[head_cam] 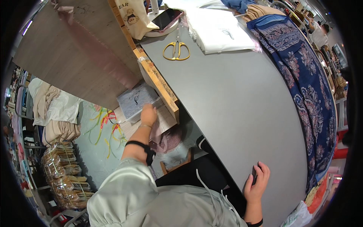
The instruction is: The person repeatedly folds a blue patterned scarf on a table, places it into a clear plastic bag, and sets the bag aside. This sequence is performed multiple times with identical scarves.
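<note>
My left hand (149, 114) reaches down beside the table to a stack of printed clear plastic bags (136, 100) on a wooden shelf (167, 120). Its fingers are curled at the near corner of the stack; whether they grip a bag is hidden. On the grey tabletop (227, 107), near its front edge, rests my right hand (257, 181), thumb and fingers apart. A dark patch shows between them, perhaps shadow. Scissors with gold handles (176, 51) lie farther up the table. Beyond them is a pile of white printed bags (221, 31).
Folded blue paisley fabric (305, 85) lines the table's far side. A phone (168, 20) lies on a white round stand (160, 33) beside a cream cloth bag (134, 20). A wooden edge (160, 82) borders the shelf. Wrapped bundles (63, 176) and coloured ribbon scraps (109, 122) lie left.
</note>
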The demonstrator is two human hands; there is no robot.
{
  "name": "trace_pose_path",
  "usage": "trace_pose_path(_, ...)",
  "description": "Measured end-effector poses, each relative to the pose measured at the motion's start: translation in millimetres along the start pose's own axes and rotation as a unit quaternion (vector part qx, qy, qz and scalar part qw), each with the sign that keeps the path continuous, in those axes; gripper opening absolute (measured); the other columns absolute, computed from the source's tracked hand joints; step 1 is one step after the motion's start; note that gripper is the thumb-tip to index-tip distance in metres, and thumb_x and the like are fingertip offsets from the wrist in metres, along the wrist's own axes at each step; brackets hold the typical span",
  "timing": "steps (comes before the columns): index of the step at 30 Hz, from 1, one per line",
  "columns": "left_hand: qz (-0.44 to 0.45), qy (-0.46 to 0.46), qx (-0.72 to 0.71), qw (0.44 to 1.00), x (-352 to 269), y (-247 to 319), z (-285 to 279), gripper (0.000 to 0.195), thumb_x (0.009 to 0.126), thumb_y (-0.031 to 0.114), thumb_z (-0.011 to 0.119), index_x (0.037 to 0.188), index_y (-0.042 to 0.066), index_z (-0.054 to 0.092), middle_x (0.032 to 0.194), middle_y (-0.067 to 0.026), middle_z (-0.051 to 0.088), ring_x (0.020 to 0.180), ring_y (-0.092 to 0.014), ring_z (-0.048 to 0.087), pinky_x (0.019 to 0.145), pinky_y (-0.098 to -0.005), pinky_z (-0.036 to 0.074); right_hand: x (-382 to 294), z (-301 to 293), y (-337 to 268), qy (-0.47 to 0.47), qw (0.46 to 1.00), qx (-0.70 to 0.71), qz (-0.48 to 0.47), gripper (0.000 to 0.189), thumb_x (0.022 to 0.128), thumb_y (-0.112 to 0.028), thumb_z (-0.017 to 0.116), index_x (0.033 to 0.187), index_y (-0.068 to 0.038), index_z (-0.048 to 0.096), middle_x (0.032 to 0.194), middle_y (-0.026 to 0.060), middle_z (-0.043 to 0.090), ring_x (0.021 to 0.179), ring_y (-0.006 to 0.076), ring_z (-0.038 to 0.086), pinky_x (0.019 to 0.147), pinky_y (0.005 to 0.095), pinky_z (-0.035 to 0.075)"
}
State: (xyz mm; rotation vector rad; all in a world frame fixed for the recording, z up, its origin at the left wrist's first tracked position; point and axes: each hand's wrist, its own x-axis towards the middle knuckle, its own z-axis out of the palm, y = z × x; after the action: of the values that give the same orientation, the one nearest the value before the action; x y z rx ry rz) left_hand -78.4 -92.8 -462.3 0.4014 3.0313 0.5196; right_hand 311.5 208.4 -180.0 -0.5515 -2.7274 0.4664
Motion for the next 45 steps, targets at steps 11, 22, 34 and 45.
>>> trace_pose_path(11,0.028,-0.437,-0.041,0.898,-0.7,-47.9,-32.2,0.042,0.084,0.032,0.064,0.106,-0.003,0.068,0.101,-0.0192,0.069,0.084,-0.029,0.068,0.072,-0.0414,0.054,13.2,-27.1,20.9,-0.041,0.999,0.010,0.008,0.033,0.077,-0.006,0.065,0.109,-0.003,0.059,0.119,0.0176,0.056,0.108,0.0370,0.055,0.092,0.0442,0.045)
trace_pose_path(22,0.304,-0.566,-0.444,0.625,-37.2,301.2,-278.5,0.042,0.094,0.018,0.058,0.124,-0.010,0.053,0.090,-0.0192,0.069,0.084,-0.023,0.067,0.076,-0.0320,0.053,73.0,-129.4,324.1,0.315,0.894,-0.180,0.263,0.009,0.085,-0.012,0.063,0.090,-0.005,0.067,0.089,0.0157,0.065,0.085,0.0359,0.063,0.076,0.0436,0.051)
trace_pose_path(34,0.075,-0.647,-0.620,0.438,-10.4,645.4,-101.0,0.060,0.099,0.046,0.046,0.130,-0.006,0.045,0.119,-0.0262,0.059,0.102,-0.029,0.065,0.078,-0.0343,0.057,98.0,-165.9,387.7,0.410,0.890,-0.120,0.157,0.008,0.095,-0.008,0.046,0.096,-0.001,0.050,0.097,0.0198,0.054,0.088,0.0418,0.055,0.076,0.0450,0.047)
trace_pose_path(45,0.368,-0.449,-0.676,0.452,70.3,770.2,-228.2,0.025,0.099,0.019,0.051,0.114,-0.001,0.055,0.114,-0.0105,0.064,0.113,-0.023,0.058,0.109,-0.0478,0.038,43.8,-235.5,435.0,0.322,0.864,-0.334,0.195,0.032,0.082,0.002,0.053,0.114,0.002,0.053,0.121,0.0215,0.054,0.117,0.0406,0.051,0.102,0.0431,0.041)
